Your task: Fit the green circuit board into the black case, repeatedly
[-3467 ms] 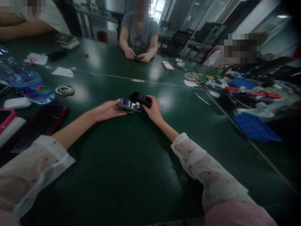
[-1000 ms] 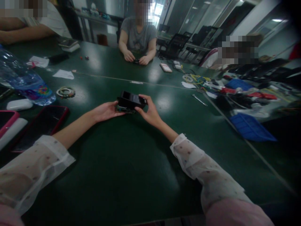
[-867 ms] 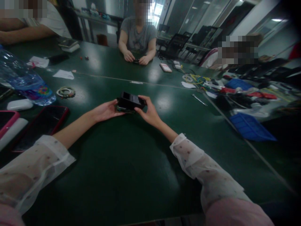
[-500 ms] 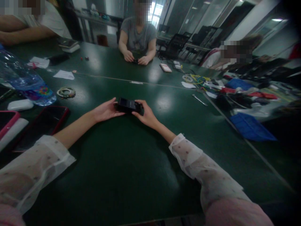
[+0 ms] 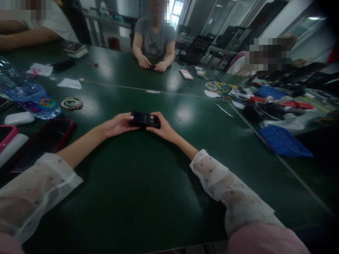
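A small black device (image 5: 143, 119) with a dark screen and a few tiny light marks is between my hands, just above or on the green table (image 5: 148, 183); its exact kind does not show. My left hand (image 5: 119, 125) grips its left end, thumb on top and fingers underneath. Around the right end curls my right hand (image 5: 162, 127), thumb on the near edge and fingers on the far side. Beyond my left hand lie some bracelets (image 5: 72, 103). A phone with a red edge (image 5: 45, 143) rests beside my left forearm.
On the left are a large water bottle (image 5: 39, 100), a white case (image 5: 19, 118) and a pink-edged phone (image 5: 7, 137). A wrench (image 5: 224, 110), a blue tray (image 5: 284, 141) and tangled cables (image 5: 219, 86) lie to the right. Across the table sits a person in grey (image 5: 155, 38), handling something small and dark.
My left thumb has come down onto the device's left end. The device has tilted, so more of its face shows. The view has shifted slightly.
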`<state>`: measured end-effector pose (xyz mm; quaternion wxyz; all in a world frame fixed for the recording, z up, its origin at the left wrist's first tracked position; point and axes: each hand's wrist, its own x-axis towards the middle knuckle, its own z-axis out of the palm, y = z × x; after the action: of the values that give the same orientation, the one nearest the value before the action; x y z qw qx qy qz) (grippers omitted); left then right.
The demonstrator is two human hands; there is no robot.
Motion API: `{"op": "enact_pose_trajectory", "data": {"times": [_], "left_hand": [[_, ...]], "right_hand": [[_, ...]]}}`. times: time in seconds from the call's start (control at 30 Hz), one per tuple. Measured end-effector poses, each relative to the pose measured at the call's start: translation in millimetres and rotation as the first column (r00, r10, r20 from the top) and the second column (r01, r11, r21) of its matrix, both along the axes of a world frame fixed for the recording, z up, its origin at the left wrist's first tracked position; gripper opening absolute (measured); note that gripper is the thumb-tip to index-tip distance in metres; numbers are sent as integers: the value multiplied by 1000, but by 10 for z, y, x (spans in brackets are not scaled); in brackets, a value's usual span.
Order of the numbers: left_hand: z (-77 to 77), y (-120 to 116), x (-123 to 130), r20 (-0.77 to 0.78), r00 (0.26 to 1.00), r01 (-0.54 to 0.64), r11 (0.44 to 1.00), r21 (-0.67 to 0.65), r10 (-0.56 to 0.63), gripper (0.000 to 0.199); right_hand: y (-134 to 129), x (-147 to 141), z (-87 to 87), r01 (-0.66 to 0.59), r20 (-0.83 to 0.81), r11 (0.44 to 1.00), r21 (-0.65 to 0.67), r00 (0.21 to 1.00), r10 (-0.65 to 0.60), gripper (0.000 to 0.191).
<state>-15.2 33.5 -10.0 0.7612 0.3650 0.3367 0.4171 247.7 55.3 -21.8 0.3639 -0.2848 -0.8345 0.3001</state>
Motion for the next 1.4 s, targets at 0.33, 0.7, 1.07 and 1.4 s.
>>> {"op": "enact_pose_trajectory", "data": {"times": [0.33,0.7,1.07,1.4], "left_hand": [[50,-37,-8,-21,1000,21,1000,1,-21,44],[65,-46,-5,-97,993,65,998,11,-64,56],[32,-17,-8,-76,995,60,998,26,-58,55],[33,-19,-2,-84,996,45,999,28,-42,41]], "right_hand": [[29,56,191,-106,-16,925,-364,994,107,58],[37,87,210,-165,-112,844,-510,986,125,60],[43,97,184,-169,-137,854,-492,984,116,58],[32,73,199,-127,-150,845,-519,987,57,60]]}}
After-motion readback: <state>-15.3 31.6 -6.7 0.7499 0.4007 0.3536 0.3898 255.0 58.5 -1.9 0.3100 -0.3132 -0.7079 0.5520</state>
